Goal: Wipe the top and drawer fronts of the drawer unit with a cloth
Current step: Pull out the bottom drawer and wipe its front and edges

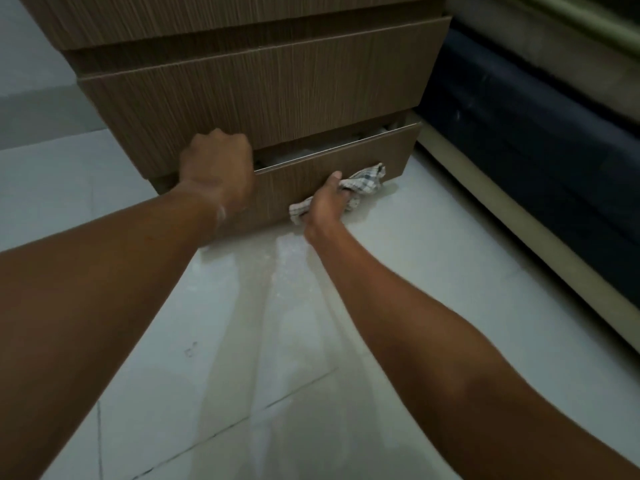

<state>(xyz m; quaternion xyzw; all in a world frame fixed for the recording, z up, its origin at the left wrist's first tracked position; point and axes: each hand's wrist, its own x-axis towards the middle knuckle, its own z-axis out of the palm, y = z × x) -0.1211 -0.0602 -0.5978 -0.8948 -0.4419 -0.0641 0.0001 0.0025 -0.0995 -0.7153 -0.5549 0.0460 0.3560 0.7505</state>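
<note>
The wood-grain drawer unit (249, 88) fills the upper middle of the head view. Its bottom drawer (381, 150) stands slightly pulled out, with a gap along its top edge. My left hand (218, 168) is curled over the left end of that drawer's top edge, fingers hidden inside the gap. My right hand (327, 202) presses a crumpled checked cloth (363, 181) against the lower part of the bottom drawer front, close to the floor. The unit's top is out of view.
Pale glossy floor tiles (277, 341) stretch from the unit toward me. On the right runs a bed with a dark blue base (519, 133) and a beige plinth (502, 220), close to the unit's right side. A grey wall (27, 64) is at the left.
</note>
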